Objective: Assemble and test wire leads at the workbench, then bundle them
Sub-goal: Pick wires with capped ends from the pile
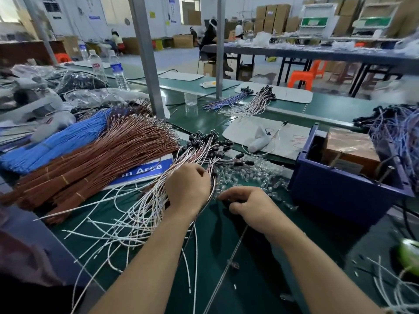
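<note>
A loose fan of white and pink wire leads (145,207) with black end caps (208,141) lies across the green bench mat (249,257). My left hand (188,186) rests on this pile, fingers curled around a clump of the leads. Just to its right, my right hand (249,207) is closed, pinching one thin lead (229,264) that trails toward me over the mat. A scatter of small clear plastic pieces (254,175) lies right behind my hands.
Bundles of brown wires (95,164) and blue wires (59,141) lie at the left over a blue sign. A dark blue bin (340,189) holding a copper-coloured box stands at the right. Water bottles, steel posts and more lead bundles stand farther back.
</note>
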Available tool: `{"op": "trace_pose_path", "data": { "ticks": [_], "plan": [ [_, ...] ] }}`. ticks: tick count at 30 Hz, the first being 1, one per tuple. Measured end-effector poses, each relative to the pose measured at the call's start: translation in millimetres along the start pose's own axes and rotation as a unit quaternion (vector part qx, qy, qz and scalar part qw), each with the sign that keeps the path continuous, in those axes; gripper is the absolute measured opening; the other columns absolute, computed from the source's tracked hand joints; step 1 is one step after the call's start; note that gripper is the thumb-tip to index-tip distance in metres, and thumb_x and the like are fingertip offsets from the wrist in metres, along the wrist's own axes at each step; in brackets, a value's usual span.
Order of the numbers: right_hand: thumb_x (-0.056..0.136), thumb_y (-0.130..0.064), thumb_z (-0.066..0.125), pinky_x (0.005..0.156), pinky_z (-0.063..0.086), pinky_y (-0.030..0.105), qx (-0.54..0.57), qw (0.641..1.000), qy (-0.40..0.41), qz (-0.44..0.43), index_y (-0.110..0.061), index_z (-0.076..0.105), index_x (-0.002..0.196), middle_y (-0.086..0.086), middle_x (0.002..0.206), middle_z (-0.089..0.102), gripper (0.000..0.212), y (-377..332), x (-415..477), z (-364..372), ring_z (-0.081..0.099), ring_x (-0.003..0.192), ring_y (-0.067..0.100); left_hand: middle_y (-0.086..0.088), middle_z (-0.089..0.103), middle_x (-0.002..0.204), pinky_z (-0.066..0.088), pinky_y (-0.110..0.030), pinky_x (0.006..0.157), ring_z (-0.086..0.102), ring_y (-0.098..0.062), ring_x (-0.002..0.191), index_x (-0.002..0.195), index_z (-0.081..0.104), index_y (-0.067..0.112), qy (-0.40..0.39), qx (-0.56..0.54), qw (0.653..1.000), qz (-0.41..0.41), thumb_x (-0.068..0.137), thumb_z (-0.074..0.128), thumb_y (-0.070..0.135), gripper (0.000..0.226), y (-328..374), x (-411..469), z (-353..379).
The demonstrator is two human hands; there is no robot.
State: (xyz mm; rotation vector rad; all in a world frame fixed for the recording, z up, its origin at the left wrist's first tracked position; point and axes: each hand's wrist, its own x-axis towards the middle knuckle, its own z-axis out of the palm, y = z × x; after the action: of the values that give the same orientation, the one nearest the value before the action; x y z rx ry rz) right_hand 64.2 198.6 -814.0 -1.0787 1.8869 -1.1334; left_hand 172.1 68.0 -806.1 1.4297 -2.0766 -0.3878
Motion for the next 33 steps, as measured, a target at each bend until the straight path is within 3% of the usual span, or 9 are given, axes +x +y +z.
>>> {"op": "trace_pose_path", "data": {
  "ticks": [4,9,12,15,19,24,27,30,33],
  "plan": [
    [0.085,0.005,0.062,0.085,0.058,0.03,0.04,0.999,-0.008,0.024,-0.029,0.081,0.093,-0.007,0.093,0.079,0.039,-3.7,-0.8,-0.4,0.071,0.085,0.012,0.004,0.074,0.073,0.046,-0.036,0.088,0.049,-0.015,0.06,0.093,0.081,0.026,0.075,0.037,0.994,0.07,0.095,0.064,0.032,0.018,-0.4,-10.1,5.0],
    [0.096,-0.014,0.064,0.05,0.044,0.021,0.161,0.977,0.088,0.107,-0.013,0.075,0.096,0.007,0.084,0.079,0.011,-30.5,19.3,-5.2,0.06,0.055,0.013,0.001,0.071,0.064,0.037,-0.032,0.074,0.041,-0.013,0.054,0.093,0.08,0.021,0.141,0.005,0.982,0.122,0.094,0.069,0.026,0.012,11.3,-20.0,2.3],
    [0.097,-0.024,0.062,0.044,0.034,0.024,0.2,0.96,0.137,0.137,-0.007,0.07,0.092,0.006,0.071,0.073,0.02,-44.5,43.5,-4.3,0.051,0.044,0.014,-0.001,0.069,0.057,0.035,-0.026,0.06,0.042,-0.017,0.045,0.089,0.079,0.018,0.183,-0.04,0.973,0.136,0.088,0.076,0.02,0.004,14.8,-25.3,-1.8],
    [0.097,-0.02,0.064,0.041,0.034,0.021,0.194,0.961,0.138,0.137,-0.005,0.071,0.088,0.007,0.067,0.069,0.018,-51.0,60.8,-0.3,0.048,0.043,0.013,-0.001,0.07,0.059,0.035,-0.023,0.049,0.061,-0.025,0.045,0.092,0.076,0.022,0.161,-0.08,0.976,0.12,0.09,0.076,0.021,0.002,16.2,-29.1,-2.1],
    [0.093,-0.003,0.065,0.039,0.037,0.019,0.19,0.964,0.138,0.128,-0.006,0.069,0.074,0.01,0.064,0.065,0.02,-51.5,75.9,5.6,0.047,0.039,0.012,0.0,0.068,0.056,0.032,-0.021,0.049,0.061,-0.022,0.043,0.088,0.078,0.022,0.12,-0.062,0.985,0.103,0.086,0.082,0.02,0.005,16.9,-29.2,1.6],
    [0.095,-0.015,0.067,0.044,0.028,0.02,0.299,0.938,0.078,0.157,-0.015,0.064,0.071,-0.002,0.056,0.053,0.024,-51.2,83.6,9.8,0.04,0.039,0.007,-0.001,0.076,0.072,0.046,-0.029,0.053,0.069,-0.028,0.059,0.098,0.082,0.025,0.09,-0.069,0.989,0.093,0.089,0.078,0.031,0.012,13.7,-27.9,3.7],
    [0.092,-0.007,0.071,0.043,0.037,0.021,0.266,0.947,0.114,0.138,-0.012,0.065,0.072,0.002,0.053,0.054,0.022,-53.6,81.9,4.5,0.042,0.036,0.008,0.0,0.075,0.07,0.046,-0.029,0.049,0.067,-0.025,0.056,0.093,0.083,0.023,0.093,-0.066,0.988,0.105,0.087,0.08,0.033,0.012,14.5,-28.7,0.8],
    [0.092,-0.004,0.072,0.045,0.045,0.024,0.235,0.958,0.141,0.09,-0.004,0.071,0.078,0.006,0.056,0.064,0.014,-65.1,77.2,-7.6,0.055,0.042,0.011,0.005,0.065,0.055,0.023,-0.018,0.043,0.049,-0.017,0.042,0.074,0.077,0.024,0.108,-0.032,0.987,0.117,0.089,0.075,0.036,0.02,13.6,-26.8,-1.6],
    [0.092,-0.008,0.072,0.046,0.046,0.025,0.129,0.982,0.13,0.041,-0.005,0.075,0.08,0.01,0.064,0.073,0.013,-75.4,76.1,-17.2,0.067,0.052,0.016,0.006,0.064,0.058,0.029,-0.022,0.044,0.054,-0.017,0.046,0.078,0.074,0.025,0.094,0.005,0.988,0.119,0.099,0.055,0.045,0.035,11.7,-28.2,0.4]
  ]
}}
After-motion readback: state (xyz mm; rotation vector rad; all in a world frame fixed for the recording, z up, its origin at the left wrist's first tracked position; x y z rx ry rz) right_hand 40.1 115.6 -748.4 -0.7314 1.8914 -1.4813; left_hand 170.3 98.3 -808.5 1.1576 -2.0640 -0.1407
